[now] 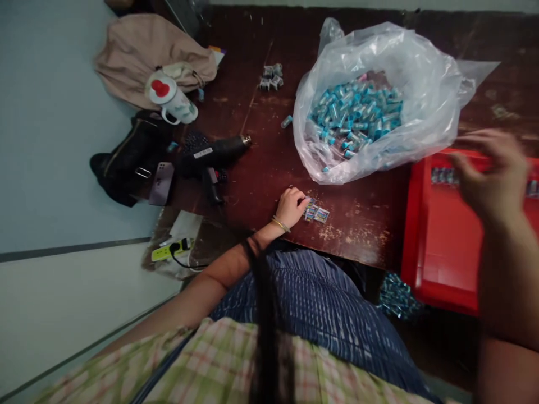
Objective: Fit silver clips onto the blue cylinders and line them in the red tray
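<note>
At the table's near edge my left hand rests with its fingers drawn together at a small cluster of colourful printed labels. A label seems pinched at its fingertips, partly hidden. My right hand, blurred by motion, hovers above the red tray; its thumb and fingers are apart and nothing shows between them. Along the tray's far side stand small clear vials in a row. Beyond the labels sits an open clear plastic bag full of small vials with blue caps.
A black heat gun lies left of my left hand, near a phone, a black bag and a lidded mug. One loose vial lies beside the plastic bag. A yellow-green power strip is lower left.
</note>
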{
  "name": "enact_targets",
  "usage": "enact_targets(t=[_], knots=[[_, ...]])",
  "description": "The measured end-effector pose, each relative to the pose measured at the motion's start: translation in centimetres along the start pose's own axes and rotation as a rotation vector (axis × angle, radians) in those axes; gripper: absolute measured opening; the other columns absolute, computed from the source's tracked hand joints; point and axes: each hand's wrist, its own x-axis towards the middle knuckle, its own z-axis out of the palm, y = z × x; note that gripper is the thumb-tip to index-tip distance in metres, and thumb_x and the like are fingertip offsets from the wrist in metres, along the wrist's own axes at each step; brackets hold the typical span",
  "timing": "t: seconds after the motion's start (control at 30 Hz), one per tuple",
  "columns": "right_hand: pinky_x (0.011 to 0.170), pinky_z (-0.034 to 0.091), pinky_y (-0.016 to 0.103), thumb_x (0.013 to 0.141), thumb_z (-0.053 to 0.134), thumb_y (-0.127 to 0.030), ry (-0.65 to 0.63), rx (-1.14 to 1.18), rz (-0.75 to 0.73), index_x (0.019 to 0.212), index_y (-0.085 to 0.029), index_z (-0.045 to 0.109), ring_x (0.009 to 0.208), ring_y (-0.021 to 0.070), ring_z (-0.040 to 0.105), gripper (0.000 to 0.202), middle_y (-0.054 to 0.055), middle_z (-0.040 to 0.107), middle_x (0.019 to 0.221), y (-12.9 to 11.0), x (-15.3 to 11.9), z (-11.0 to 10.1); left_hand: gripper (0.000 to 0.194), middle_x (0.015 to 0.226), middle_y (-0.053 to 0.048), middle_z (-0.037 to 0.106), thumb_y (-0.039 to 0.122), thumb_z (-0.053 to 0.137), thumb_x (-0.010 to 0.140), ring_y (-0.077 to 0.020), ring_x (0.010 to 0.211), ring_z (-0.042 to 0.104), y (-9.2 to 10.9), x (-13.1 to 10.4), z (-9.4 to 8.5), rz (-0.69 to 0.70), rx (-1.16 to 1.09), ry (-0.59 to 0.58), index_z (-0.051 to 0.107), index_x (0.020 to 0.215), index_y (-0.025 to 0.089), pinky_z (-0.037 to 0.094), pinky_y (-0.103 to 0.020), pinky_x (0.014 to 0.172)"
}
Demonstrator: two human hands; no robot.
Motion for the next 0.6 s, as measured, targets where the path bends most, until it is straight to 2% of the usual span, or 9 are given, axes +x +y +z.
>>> enact_targets(t=[0.07, 0.17, 0.23, 0.3, 0.33, 0.4, 0.5, 0.6], knots=[[0.117, 0.053, 0.062, 0.102, 0.069, -0.047, -0.113, 0.062, -0.071, 0.121, -0.026, 0.08, 0.13, 0.0354, 0.068, 0.03, 0.014, 0.075, 0.132, -3.0, -1.0, 4.2, 0.02, 0.094, -0.008, 0.074, 0.017, 0.068, 0.102, -0.0259, 0.097, 0.065, -0.5, 0.3, -0.2, 0.056, -0.034, 0.013, 0.075, 0.083, 0.019, 0.051, -0.041, 0.095], [0.116, 0.056, 0.053, 0.1, 0.071, -0.039, -0.389, 0.197, -0.148, 0.121, -0.023, 0.079, 0.126, 0.0315, 0.071, 0.028, 0.013, 0.075, 0.134, -8.4, -2.3, 10.6, 0.018, 0.095, -0.009, 0.077, 0.015, 0.069, 0.1, -0.0255, 0.097, 0.066, -0.7, 0.5, -0.7, 0.15, -0.132, 0.057, 0.079, 0.085, 0.02, 0.051, -0.041, 0.096], [0.114, 0.057, 0.044, 0.1, 0.07, -0.032, -0.586, 0.248, -0.158, 0.123, -0.024, 0.079, 0.123, 0.0266, 0.072, 0.025, 0.009, 0.077, 0.131, -11.3, -2.6, 13.8, 0.016, 0.095, -0.009, 0.078, 0.016, 0.071, 0.098, -0.0243, 0.096, 0.067, -0.4, 0.6, -1.0, 0.161, -0.263, 0.098, 0.079, 0.085, 0.02, 0.051, -0.039, 0.093], [0.102, 0.06, 0.034, 0.102, 0.065, -0.026, -0.717, 0.252, -0.142, 0.115, -0.025, 0.08, 0.106, 0.0205, 0.075, 0.02, 0.004, 0.082, 0.116, -12.7, -2.0, 15.8, 0.014, 0.092, -0.007, 0.077, 0.019, 0.073, 0.097, -0.0217, 0.09, 0.067, -0.2, 0.7, -1.3, 0.102, -0.42, 0.117, 0.078, 0.083, 0.019, 0.052, -0.035, 0.087], [0.096, 0.06, 0.031, 0.103, 0.063, -0.024, -0.743, 0.235, -0.127, 0.111, -0.025, 0.08, 0.097, 0.0182, 0.075, 0.019, 0.001, 0.082, 0.107, -12.8, -1.3, 16.4, 0.015, 0.088, -0.006, 0.077, 0.022, 0.074, 0.096, -0.0202, 0.085, 0.066, -0.1, 0.8, -1.6, 0.053, -0.494, 0.112, 0.078, 0.082, 0.018, 0.051, -0.033, 0.083], [0.09, 0.059, 0.031, 0.104, 0.061, -0.022, -0.704, 0.169, -0.08, 0.109, -0.022, 0.081, 0.088, 0.0182, 0.073, 0.02, 0.003, 0.082, 0.102, -11.8, 0.8, 17.0, 0.017, 0.08, -0.003, 0.075, 0.027, 0.077, 0.094, -0.0175, 0.076, 0.063, -0.2, 0.9, -2.1, -0.046, -0.621, 0.081, 0.076, 0.08, 0.017, 0.049, -0.029, 0.077], [0.096, 0.056, 0.039, 0.102, 0.057, -0.015, -0.573, -0.084, 0.029, 0.11, -0.015, 0.08, 0.1, 0.0259, 0.072, 0.025, 0.015, 0.081, 0.112, -8.8, 4.4, 17.6, 0.022, 0.073, -0.001, 0.073, 0.033, 0.08, 0.09, -0.0161, 0.072, 0.062, -0.6, 1.1, -2.7, -0.129, -0.733, 0.034, 0.075, 0.075, 0.016, 0.049, -0.028, 0.076], [0.098, 0.055, 0.041, 0.1, 0.052, -0.009, -0.568, -0.429, 0.077, 0.11, -0.013, 0.078, 0.115, 0.032, 0.069, 0.029, 0.02, 0.078, 0.117, -6.5, 6.7, 18.2, 0.027, 0.071, -0.001, 0.073, 0.039, 0.084, 0.085, -0.0164, 0.072, 0.063, -0.9, 1.2, -2.9, -0.143, -0.785, 0.009, 0.076, 0.073, 0.017, 0.049, -0.029, 0.078]])
